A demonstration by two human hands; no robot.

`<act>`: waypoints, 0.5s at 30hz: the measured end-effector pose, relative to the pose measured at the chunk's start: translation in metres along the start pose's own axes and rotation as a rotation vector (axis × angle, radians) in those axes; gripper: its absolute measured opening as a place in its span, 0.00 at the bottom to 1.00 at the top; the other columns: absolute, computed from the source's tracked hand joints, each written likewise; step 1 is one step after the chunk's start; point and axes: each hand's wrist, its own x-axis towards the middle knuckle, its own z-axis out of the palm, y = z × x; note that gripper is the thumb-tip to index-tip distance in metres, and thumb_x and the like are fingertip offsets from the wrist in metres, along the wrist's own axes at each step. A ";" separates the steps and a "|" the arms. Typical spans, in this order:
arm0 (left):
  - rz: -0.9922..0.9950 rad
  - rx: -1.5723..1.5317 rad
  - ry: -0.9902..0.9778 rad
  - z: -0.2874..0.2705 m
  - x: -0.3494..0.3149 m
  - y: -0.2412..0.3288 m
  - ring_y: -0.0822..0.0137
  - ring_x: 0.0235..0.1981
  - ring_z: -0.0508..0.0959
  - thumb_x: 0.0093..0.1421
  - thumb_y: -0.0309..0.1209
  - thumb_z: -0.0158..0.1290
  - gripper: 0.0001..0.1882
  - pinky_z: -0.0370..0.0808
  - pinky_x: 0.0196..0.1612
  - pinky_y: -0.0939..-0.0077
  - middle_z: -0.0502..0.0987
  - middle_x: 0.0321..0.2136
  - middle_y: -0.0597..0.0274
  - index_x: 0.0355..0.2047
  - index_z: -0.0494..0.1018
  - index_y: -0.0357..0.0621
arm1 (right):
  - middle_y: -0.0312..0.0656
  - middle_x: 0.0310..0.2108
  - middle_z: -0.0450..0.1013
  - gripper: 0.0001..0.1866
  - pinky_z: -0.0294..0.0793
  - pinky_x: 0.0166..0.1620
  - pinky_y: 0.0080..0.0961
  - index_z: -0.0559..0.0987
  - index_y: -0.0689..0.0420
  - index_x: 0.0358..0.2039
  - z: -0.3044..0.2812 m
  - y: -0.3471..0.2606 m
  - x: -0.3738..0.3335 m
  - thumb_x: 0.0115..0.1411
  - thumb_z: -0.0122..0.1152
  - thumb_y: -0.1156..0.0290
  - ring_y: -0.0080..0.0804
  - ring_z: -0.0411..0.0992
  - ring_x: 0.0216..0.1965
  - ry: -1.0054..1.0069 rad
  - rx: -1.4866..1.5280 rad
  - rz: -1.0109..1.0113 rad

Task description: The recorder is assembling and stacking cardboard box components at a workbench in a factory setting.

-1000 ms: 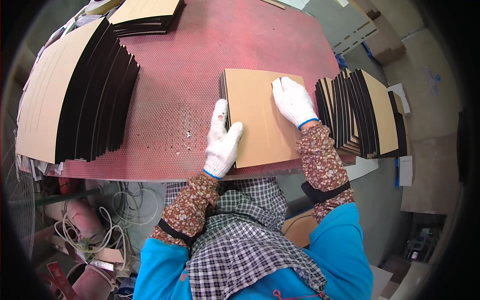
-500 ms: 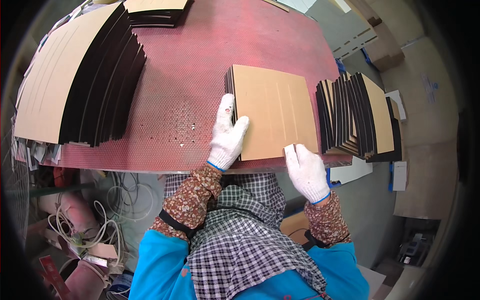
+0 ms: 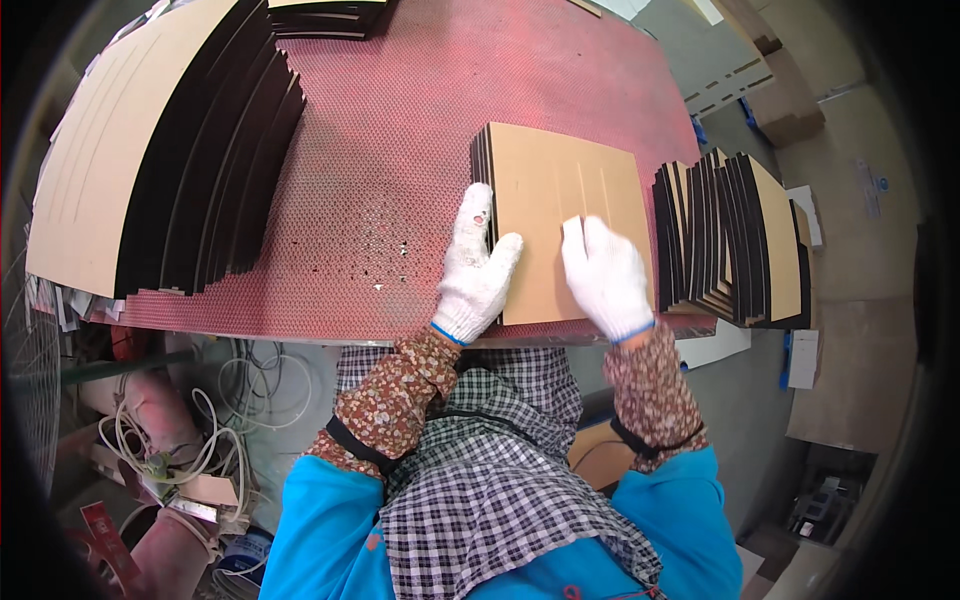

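Plainly, nearest the body and at twelve o'clock from it, the gloved left hand (image 3: 476,268) has its thumb spread away from its fingers, braced against the left edge of a small stack of boards (image 3: 482,160) rather than gripping it. Toward one o'clock, the right hand (image 3: 608,280) has its fingertips together on a white piece (image 3: 572,226), whose squared end shows over the tan top board (image 3: 535,180); the glove hides the rest, so I can't say what it is. Pale streaks (image 3: 603,188) mark that board. The step in hand looks like rubbing its face; another stroke would call for even pressure and a firm left hand. The stack sits near the front edge of the red table (image 3: 380,150). Farther off, black-edged boards (image 3: 778,240) stand at two o'clock, a tall pile (image 3: 120,150) at ten, another pile (image 3: 330,22) beyond, at eleven.
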 end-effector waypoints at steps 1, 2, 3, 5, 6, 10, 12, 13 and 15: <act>0.000 0.005 0.005 -0.001 -0.001 -0.001 0.53 0.75 0.54 0.68 0.27 0.52 0.37 0.51 0.76 0.64 0.54 0.73 0.41 0.73 0.51 0.30 | 0.52 0.32 0.77 0.12 0.78 0.34 0.51 0.75 0.56 0.35 0.006 0.006 0.016 0.69 0.53 0.62 0.55 0.78 0.32 0.002 0.005 -0.005; -0.021 -0.070 0.005 0.003 0.000 -0.001 0.53 0.75 0.53 0.68 0.26 0.52 0.37 0.51 0.76 0.64 0.54 0.74 0.41 0.73 0.51 0.30 | 0.53 0.32 0.78 0.12 0.78 0.36 0.51 0.76 0.56 0.36 0.012 0.015 0.030 0.69 0.51 0.61 0.55 0.78 0.34 0.034 0.037 0.005; -0.042 -0.132 0.015 0.003 -0.001 -0.002 0.53 0.76 0.53 0.68 0.26 0.52 0.37 0.51 0.76 0.64 0.53 0.74 0.41 0.73 0.51 0.30 | 0.53 0.33 0.79 0.13 0.78 0.37 0.52 0.77 0.56 0.36 0.020 0.021 0.045 0.70 0.50 0.60 0.56 0.78 0.35 0.070 0.082 0.004; -0.025 -0.095 0.000 0.005 0.000 -0.006 0.53 0.76 0.52 0.68 0.26 0.52 0.37 0.51 0.76 0.63 0.53 0.74 0.41 0.73 0.50 0.30 | 0.53 0.35 0.79 0.14 0.78 0.39 0.53 0.77 0.56 0.37 0.035 0.038 0.070 0.70 0.49 0.59 0.57 0.78 0.36 0.067 0.105 0.054; -0.010 -0.060 -0.017 0.008 0.000 -0.007 0.53 0.76 0.52 0.68 0.26 0.53 0.38 0.51 0.76 0.63 0.53 0.74 0.42 0.73 0.50 0.30 | 0.53 0.36 0.79 0.16 0.78 0.41 0.53 0.78 0.57 0.38 0.041 0.046 0.077 0.70 0.48 0.59 0.58 0.78 0.37 0.061 0.129 0.105; -0.061 -0.149 0.013 0.006 -0.003 0.000 0.53 0.76 0.53 0.68 0.26 0.53 0.38 0.51 0.76 0.63 0.53 0.74 0.42 0.73 0.50 0.30 | 0.54 0.38 0.80 0.17 0.77 0.44 0.54 0.79 0.57 0.38 0.044 0.045 0.086 0.70 0.48 0.57 0.60 0.78 0.39 0.044 0.144 0.102; -0.047 -0.181 0.022 0.002 -0.003 -0.004 0.52 0.75 0.53 0.68 0.27 0.53 0.38 0.51 0.75 0.64 0.54 0.73 0.41 0.73 0.51 0.29 | 0.55 0.37 0.80 0.18 0.77 0.46 0.53 0.79 0.57 0.38 0.025 0.026 0.084 0.70 0.47 0.56 0.61 0.78 0.39 0.035 0.290 0.216; -0.042 -0.189 0.013 0.004 -0.001 -0.001 0.52 0.75 0.53 0.68 0.27 0.53 0.38 0.51 0.75 0.64 0.54 0.73 0.41 0.73 0.51 0.29 | 0.55 0.37 0.80 0.18 0.77 0.46 0.53 0.79 0.57 0.38 0.026 0.031 0.075 0.70 0.47 0.56 0.61 0.78 0.39 0.040 0.281 0.224; -0.052 -0.110 -0.013 0.007 0.001 0.001 0.52 0.75 0.54 0.68 0.27 0.54 0.37 0.52 0.75 0.64 0.55 0.73 0.41 0.73 0.52 0.29 | 0.55 0.36 0.79 0.17 0.77 0.44 0.53 0.78 0.57 0.38 0.038 0.043 0.054 0.70 0.48 0.57 0.60 0.78 0.38 0.018 0.171 0.100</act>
